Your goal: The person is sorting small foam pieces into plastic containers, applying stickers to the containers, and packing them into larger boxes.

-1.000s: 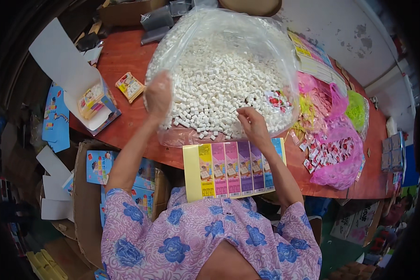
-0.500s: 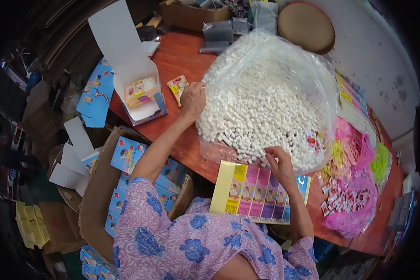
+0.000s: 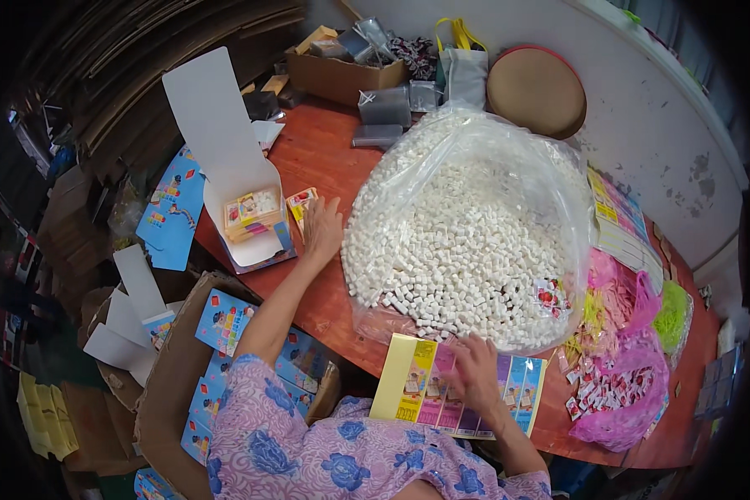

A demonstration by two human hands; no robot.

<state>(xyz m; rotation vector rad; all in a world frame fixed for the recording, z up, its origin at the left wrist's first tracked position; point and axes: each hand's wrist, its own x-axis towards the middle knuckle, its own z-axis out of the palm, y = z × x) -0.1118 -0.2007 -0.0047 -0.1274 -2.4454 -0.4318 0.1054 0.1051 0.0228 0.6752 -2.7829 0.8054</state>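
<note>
Packet (image 3: 299, 202) just right of open box (image 3: 254, 250), long axis part-hidden; left hand (image 3: 323, 229) nearer, at packet's right edge, fingers half-bent, grip can't tell. Right hand (image 3: 477, 372) farther right, loosely spread, seemingly empty.

Round brown pad (image 3: 537, 92) by pale wall (image 3: 642, 108) — cardboard box (image 3: 342, 79) near grey bag (image 3: 465, 77).

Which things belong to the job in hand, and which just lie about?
Likely job: small yellow packet, near left hand; printed sheet, near right hand; white pieces; open box.

Seemingly idle: round brown disc; grey bag; brown carton.
</note>
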